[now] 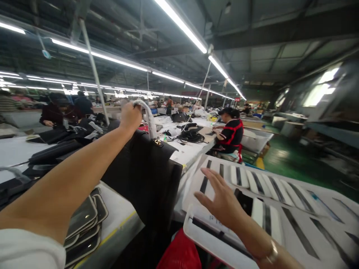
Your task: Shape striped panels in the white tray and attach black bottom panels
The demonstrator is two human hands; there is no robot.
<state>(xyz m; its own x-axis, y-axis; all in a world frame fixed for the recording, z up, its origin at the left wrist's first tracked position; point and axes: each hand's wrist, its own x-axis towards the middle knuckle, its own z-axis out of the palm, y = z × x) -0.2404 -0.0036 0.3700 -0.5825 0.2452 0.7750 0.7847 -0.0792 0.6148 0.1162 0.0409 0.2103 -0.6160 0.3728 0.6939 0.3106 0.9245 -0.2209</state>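
My left hand (131, 116) is closed around the plastic-wrapped handle (150, 121) of a black handbag (146, 172). The bag hangs upright in front of me at the table's edge, with a gold-coloured clasp (157, 142) near its top. My right hand (221, 198) is open, fingers apart, over a white slotted board (207, 231) to the right of the bag. Nothing shows in its grasp. Beside it on the board lie white padded strips (267, 218) with dark bands, and a black piece (244, 201) partly hidden behind my hand.
Black panels with pale edges (84, 218) are stacked at lower left. More black bag parts (56, 149) cover the left table. A co-worker (231, 130) sits farther along the white table, near black straps (192, 134). A red object (179, 252) is low in front.
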